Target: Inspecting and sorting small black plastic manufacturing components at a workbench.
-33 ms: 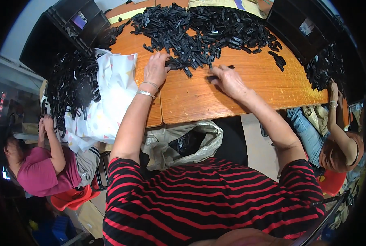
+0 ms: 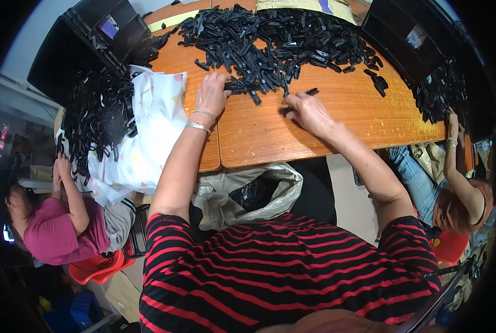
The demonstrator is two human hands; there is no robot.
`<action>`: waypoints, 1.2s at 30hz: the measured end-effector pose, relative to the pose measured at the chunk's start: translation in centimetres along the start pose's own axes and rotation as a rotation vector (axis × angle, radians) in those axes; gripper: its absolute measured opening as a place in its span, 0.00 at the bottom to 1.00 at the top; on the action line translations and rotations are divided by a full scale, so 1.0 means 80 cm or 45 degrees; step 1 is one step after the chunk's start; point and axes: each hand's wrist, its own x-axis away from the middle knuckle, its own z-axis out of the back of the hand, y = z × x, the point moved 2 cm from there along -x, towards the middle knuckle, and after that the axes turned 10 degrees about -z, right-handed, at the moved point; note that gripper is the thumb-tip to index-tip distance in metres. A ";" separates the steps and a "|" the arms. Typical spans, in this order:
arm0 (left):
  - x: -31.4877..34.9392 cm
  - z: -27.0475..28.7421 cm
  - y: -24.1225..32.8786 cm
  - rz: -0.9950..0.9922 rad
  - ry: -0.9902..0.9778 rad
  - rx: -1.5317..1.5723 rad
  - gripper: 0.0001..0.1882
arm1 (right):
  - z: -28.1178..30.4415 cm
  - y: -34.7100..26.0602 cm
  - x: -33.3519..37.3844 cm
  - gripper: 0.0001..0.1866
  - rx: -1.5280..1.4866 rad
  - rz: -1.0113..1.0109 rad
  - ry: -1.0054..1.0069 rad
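Observation:
A large heap of small, long black plastic pieces (image 2: 242, 47) covers the far middle of the wooden table. At the heap's near left edge rests my left hand (image 2: 211, 93), palm down with its fingers stretched toward a few pieces and a bracelet on its wrist. To the right, my right hand (image 2: 310, 112) is bent low over the wood, its thumb and fingers pinched on a dark piece (image 2: 286, 111) that they partly cover. One loose black piece (image 2: 312, 91) lies just beyond its knuckles.
Under the table edge in front of me, a woven sack (image 2: 214, 200) gapes. A white patterned plastic sheet (image 2: 156, 139) drapes at left beside another black pile (image 2: 101, 114). Dark bins (image 2: 409, 47) stand at both far corners. People work at left (image 2: 64, 233) and right (image 2: 464, 205).
My right hand has shifted very slightly, its fingers drawn closer together, and the loose piece beyond it shows more. My left hand stays in place.

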 end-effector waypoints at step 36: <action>0.079 0.054 0.142 0.389 0.510 1.799 0.13 | -0.001 -0.102 0.006 0.10 -1.096 -0.423 -0.016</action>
